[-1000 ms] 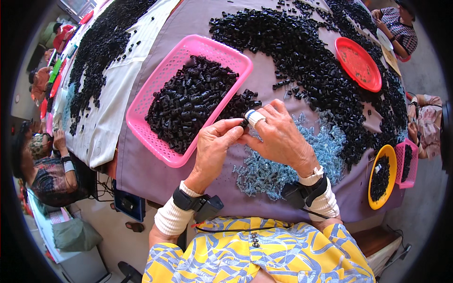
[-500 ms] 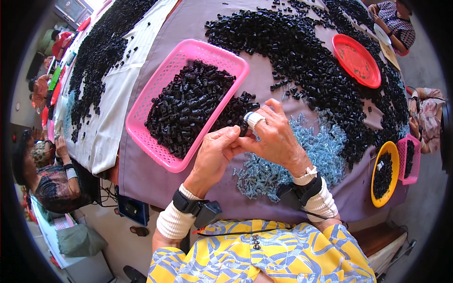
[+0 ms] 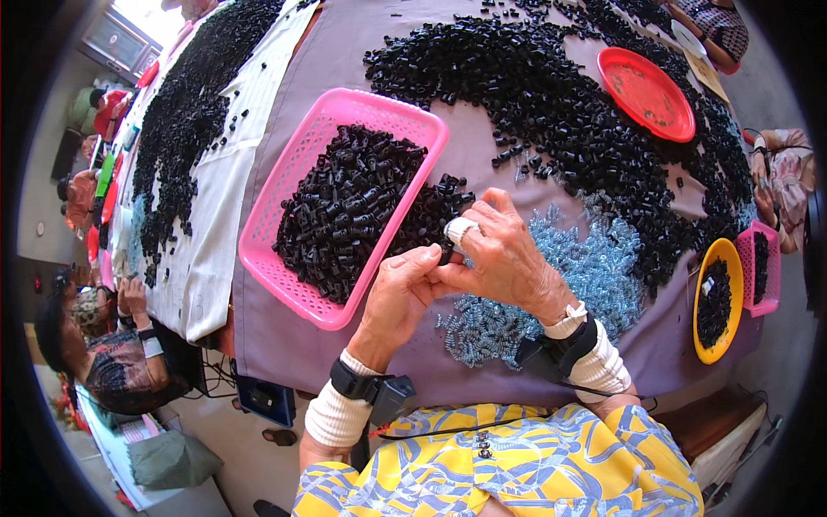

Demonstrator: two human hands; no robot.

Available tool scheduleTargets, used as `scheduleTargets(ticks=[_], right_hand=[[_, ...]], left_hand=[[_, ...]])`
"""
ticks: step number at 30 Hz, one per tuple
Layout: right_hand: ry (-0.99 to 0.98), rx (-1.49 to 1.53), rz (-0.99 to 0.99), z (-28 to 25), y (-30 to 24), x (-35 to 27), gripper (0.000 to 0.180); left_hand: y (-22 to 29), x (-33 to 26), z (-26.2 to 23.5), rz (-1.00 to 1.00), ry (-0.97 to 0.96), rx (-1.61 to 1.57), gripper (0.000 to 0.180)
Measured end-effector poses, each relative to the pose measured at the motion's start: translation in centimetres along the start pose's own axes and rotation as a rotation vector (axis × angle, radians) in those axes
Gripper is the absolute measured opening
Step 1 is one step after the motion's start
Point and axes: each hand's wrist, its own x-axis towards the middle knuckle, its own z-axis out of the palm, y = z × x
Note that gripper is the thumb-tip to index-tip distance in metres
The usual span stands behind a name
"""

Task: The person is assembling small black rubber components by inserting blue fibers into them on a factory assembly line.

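Observation:
My left hand (image 3: 398,297) and my right hand (image 3: 510,263) meet over the near part of the cloth-covered table, fingertips together. Between them they pinch a small black plastic piece (image 3: 445,255), largely hidden by the fingers. White tape wraps one finger of the right hand. Just left of my hands stands a pink perforated basket (image 3: 289,291), heaped with black plastic pieces (image 3: 345,207). A few more black pieces (image 3: 437,207) lie against its right side. Under and beside my right hand spreads a pile of small bluish metal springs (image 3: 594,267).
A long heap of black pieces (image 3: 482,69) runs across the far side and right. On it sits a red tray (image 3: 642,77). A yellow tray (image 3: 734,297) and a smaller pink basket (image 3: 773,276) stand at the right edge. Other people sit around the tables, left and right.
The view has shifted slightly, so the table and basket appear a little lower. My hands stay together, pinching the piece in nearly the same pose.

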Motion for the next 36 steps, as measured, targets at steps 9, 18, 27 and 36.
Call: scheduleTargets(ticks=[9,18,27,36], right_hand=[[0.054,0.023,-0.003,0.2,0.4,-0.2,0.021],[0.082,0.124,-0.065,0.5,1.1,-0.4,0.02],[0.059,0.098,-0.072,-0.5,1.0,-0.1,0.022],[-0.059,0.087,-0.082,-0.8,0.2,-0.5,0.029]], left_hand=[[-0.3,0.8,-0.1,-0.004,0.01,-0.01,0.019],[0.0,0.8,0.5,0.007,-0.014,-0.016,0.019],[0.1,0.5,0.7,0.04,-0.075,0.1,0.028],[-0.3,-0.6,0.3,0.1,-0.029,0.202,0.027]])
